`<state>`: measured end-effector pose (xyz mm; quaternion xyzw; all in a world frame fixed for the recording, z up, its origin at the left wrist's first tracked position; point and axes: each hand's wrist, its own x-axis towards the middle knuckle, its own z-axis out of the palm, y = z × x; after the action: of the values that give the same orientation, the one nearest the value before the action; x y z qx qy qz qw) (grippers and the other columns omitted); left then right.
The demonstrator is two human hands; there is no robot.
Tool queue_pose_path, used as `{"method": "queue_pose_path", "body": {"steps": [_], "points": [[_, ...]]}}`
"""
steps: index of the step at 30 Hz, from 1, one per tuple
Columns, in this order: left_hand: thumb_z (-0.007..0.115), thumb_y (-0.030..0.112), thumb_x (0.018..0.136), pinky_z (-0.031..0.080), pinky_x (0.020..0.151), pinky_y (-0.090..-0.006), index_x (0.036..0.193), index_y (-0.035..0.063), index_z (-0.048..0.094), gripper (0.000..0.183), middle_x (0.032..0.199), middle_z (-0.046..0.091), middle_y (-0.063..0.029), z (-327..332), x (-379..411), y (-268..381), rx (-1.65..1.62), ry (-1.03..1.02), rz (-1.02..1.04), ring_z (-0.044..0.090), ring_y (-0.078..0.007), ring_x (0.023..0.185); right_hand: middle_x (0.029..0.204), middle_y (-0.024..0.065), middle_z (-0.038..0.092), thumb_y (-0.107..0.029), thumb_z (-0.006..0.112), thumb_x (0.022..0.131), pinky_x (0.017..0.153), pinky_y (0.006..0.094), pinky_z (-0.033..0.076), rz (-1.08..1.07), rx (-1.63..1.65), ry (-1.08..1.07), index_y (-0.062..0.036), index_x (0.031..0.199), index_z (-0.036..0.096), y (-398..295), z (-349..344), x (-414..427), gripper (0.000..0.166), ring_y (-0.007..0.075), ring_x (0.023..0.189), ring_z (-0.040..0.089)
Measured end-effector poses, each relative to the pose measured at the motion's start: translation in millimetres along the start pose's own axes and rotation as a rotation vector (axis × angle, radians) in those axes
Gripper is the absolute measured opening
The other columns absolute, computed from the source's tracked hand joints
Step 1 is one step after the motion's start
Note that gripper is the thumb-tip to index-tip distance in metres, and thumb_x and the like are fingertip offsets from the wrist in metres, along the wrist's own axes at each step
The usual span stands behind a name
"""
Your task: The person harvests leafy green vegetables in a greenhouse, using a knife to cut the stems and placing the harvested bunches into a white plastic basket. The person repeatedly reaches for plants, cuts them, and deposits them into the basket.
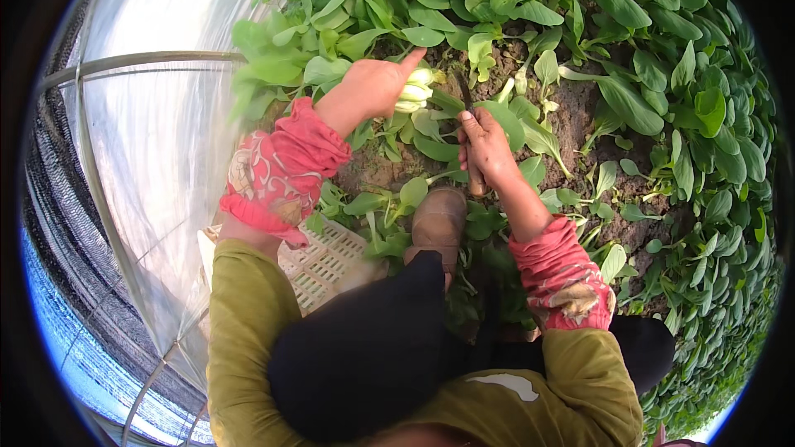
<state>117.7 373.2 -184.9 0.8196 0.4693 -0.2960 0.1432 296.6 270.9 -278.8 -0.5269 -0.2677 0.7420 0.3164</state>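
My left hand (pixel 376 87) is closed around bok choy, with its index finger stretched out. The pale, thick stem bases of the bok choy (pixel 415 92) stick out on the right of the hand, beside bare soil. In my right hand (pixel 487 139) is a knife (pixel 477 181) with a wooden handle. Its narrow dark blade points up and away, a short distance right of the stem bases. Loose green leaves lie on the soil between and below both hands, and my palm hides part of the handle.
Dense bok choy plants (pixel 640 93) grow ahead and along the right. A pale slatted plastic crate (pixel 323 264) stands at my left, partly behind my arm and knee. My brown shoe (pixel 440 217) rests among cut leaves. Plastic sheeting (pixel 168 105) on a curved frame rises at left.
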Motion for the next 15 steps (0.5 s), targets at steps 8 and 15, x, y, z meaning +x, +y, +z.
{"method": "queue_pose_path", "body": {"steps": [8,15], "points": [[0.060,0.004,0.072,0.049,0.072,-0.0408,0.116,0.0085,0.042,0.048,0.084,0.064,-0.0093,28.2,41.9,-67.6,0.279,0.135,-0.110,0.064,-0.0278,0.080,0.069,0.0057,0.047,-0.020,0.044,0.094,0.038,0.0294,0.044,-0.040,-0.022,0.027,-0.0001,0.095,0.047,-27.8,41.3,82.9,0.020,0.0152,0.047,0.049],[0.061,0.008,0.065,0.044,0.062,-0.0400,0.101,0.0099,0.052,0.037,0.069,0.060,-0.0060,47.0,20.9,-70.5,0.152,0.636,0.124,0.061,-0.0254,0.064,0.068,0.0084,0.049,-0.017,0.042,0.092,0.039,0.0327,0.045,0.094,0.029,0.012,0.0016,0.095,0.047,-37.2,70.0,130.9,0.019,0.0179,0.047,0.049]]}}
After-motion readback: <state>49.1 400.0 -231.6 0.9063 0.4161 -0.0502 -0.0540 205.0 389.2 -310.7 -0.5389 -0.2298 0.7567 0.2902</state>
